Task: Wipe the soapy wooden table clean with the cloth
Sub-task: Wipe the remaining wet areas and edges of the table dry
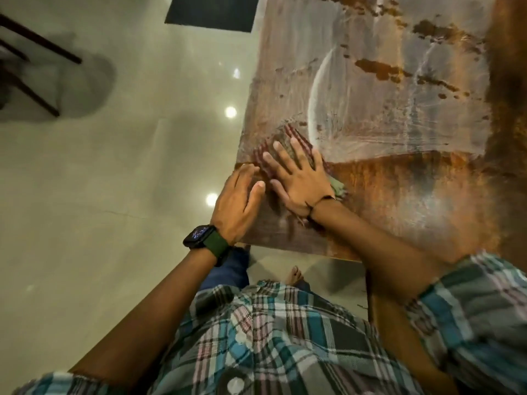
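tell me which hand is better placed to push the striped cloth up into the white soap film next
Right, probably. The right hand lies flat with spread fingers on the red striped cloth, just below the white soap film on the wooden table. The left hand rests at the table's corner edge, off the cloth.

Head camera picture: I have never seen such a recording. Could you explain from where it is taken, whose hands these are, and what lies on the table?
There is no machine here. The one picture comes from a camera worn on a person's head, looking down at their own arms. The right hand presses flat on a striped cloth near the corner of a wooden table. The left hand, with a watch on its wrist, rests open at the table's edge and holds nothing. Whitish soap film covers the far part of the table; the near strip looks wiped.
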Demonstrator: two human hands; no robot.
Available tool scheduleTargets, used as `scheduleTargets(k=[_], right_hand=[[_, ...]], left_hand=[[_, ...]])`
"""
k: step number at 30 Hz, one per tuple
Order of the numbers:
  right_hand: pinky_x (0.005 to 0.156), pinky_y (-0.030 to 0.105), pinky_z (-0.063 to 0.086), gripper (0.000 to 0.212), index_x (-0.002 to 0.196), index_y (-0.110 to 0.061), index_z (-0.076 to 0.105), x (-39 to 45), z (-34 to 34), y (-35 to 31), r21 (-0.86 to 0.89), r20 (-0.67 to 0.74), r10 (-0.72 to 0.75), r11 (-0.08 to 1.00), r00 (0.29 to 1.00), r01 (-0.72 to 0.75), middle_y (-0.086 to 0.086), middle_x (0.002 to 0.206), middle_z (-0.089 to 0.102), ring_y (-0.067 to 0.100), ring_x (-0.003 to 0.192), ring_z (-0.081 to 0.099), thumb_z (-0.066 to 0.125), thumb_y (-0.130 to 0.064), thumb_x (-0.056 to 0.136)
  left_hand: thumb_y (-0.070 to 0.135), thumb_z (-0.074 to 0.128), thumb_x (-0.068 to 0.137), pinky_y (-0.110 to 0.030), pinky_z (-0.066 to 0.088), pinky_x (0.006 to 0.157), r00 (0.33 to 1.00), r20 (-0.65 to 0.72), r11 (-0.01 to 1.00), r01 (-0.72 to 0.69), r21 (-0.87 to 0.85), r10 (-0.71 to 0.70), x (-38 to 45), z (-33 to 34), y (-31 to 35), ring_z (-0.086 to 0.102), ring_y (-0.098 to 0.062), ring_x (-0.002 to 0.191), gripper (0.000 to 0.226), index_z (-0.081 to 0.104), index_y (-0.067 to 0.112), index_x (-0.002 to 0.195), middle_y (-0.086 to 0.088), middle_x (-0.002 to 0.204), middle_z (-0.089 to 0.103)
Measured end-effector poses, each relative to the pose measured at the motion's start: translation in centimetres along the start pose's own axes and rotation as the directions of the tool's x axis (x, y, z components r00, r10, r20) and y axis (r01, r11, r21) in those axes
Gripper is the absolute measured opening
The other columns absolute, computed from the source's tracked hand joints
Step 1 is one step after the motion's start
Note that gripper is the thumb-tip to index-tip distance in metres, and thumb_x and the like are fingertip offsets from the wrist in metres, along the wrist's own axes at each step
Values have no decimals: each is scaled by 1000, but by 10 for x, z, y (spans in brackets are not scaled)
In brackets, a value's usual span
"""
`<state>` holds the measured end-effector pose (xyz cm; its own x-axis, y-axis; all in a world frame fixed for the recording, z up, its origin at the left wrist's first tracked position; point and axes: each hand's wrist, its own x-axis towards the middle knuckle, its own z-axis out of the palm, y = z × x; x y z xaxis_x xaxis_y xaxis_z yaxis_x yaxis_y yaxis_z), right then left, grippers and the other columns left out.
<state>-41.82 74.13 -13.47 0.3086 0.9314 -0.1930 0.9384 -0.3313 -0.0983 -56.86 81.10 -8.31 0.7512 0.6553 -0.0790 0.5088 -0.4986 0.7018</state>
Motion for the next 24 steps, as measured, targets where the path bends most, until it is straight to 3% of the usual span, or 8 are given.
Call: scheduleTargets(k=[4, 6, 9, 12, 14, 19, 22, 24], right_hand=[[114, 57, -7, 56, 149, -31, -2, 9, -2, -26, 7, -1, 44, 999, 999, -44, 1, 160, -3, 30, 145, -12, 14, -46, 98], [112, 59, -2, 56, 149, -26, 9, -30, 5, -50, 32, -6, -149, 988, 989, 149, 6, 158, 12, 35, 145, 1, 18, -44, 96], [105, 64, 23, 52, 139, -26, 42, -73, 10, -65, 32, -21, -385, 922, 922, 386, 5, 146, 43, 36, 136, 34, 29, -42, 92], [112, 59, 10, 51, 144, -29, 29, -29, 4, -44, 27, 38, -389, 921, 920, 388, 4, 153, 28, 32, 143, 17, 27, -42, 94], [114, 54, -3, 52, 147, -35, 6, 22, -2, -28, 2, 27, -243, 970, 970, 243, -3, 159, 5, 25, 146, -3, 19, -44, 97], [113, 52, -11, 53, 148, -36, -3, 74, -12, -24, -1, -9, 3, 1000, 1000, -3, -5, 159, -8, 24, 145, -14, 13, -45, 98], [113, 56, -7, 58, 149, -28, 5, 12, 6, -82, -17, -35, -160, 987, 986, 160, 3, 159, -3, 31, 145, -8, 17, -47, 96], [114, 57, 10, 51, 142, -26, 32, -29, 11, -117, 5, -32, -345, 939, 938, 345, 6, 153, 28, 34, 143, 15, 32, -44, 94]], left_hand=[[37, 28, 90, -35, 31, 108, 998, -24, 997, 64, -51, -65, 4, -6, -8, 38, -23, 130, 51, 45, 9, 129, -12, 139, 44], [37, 27, 90, -35, 30, 110, 997, -24, 995, 69, -78, -71, 5, -8, -10, 36, -22, 132, 52, 45, 9, 129, -11, 141, 42], [37, 26, 89, -35, 29, 110, 997, -5, 993, 73, -92, -73, 5, -12, -12, 35, -21, 132, 52, 44, 10, 130, -10, 142, 41], [36, 26, 89, -32, 29, 110, 996, -5, 991, 89, -103, -90, 5, -17, -15, 37, -21, 131, 52, 45, 9, 129, -11, 141, 42], [37, 26, 89, -27, 28, 108, 993, -24, 988, 111, -109, -114, 2, -21, -19, 38, -21, 130, 53, 45, 9, 129, -11, 139, 44], [39, 26, 89, -26, 27, 107, 983, -74, 980, 159, -122, -169, -11, -30, -30, 38, -19, 130, 53, 44, 10, 131, -9, 140, 44], [34, 28, 89, -29, 30, 107, 978, -122, 975, 145, -169, -166, -11, -36, -33, 41, -22, 128, 50, 47, 7, 127, -12, 137, 47], [34, 27, 89, -32, 30, 109, 979, -112, 973, 152, -172, -173, -7, -37, -33, 40, -22, 129, 52, 46, 7, 128, -12, 138, 46]])
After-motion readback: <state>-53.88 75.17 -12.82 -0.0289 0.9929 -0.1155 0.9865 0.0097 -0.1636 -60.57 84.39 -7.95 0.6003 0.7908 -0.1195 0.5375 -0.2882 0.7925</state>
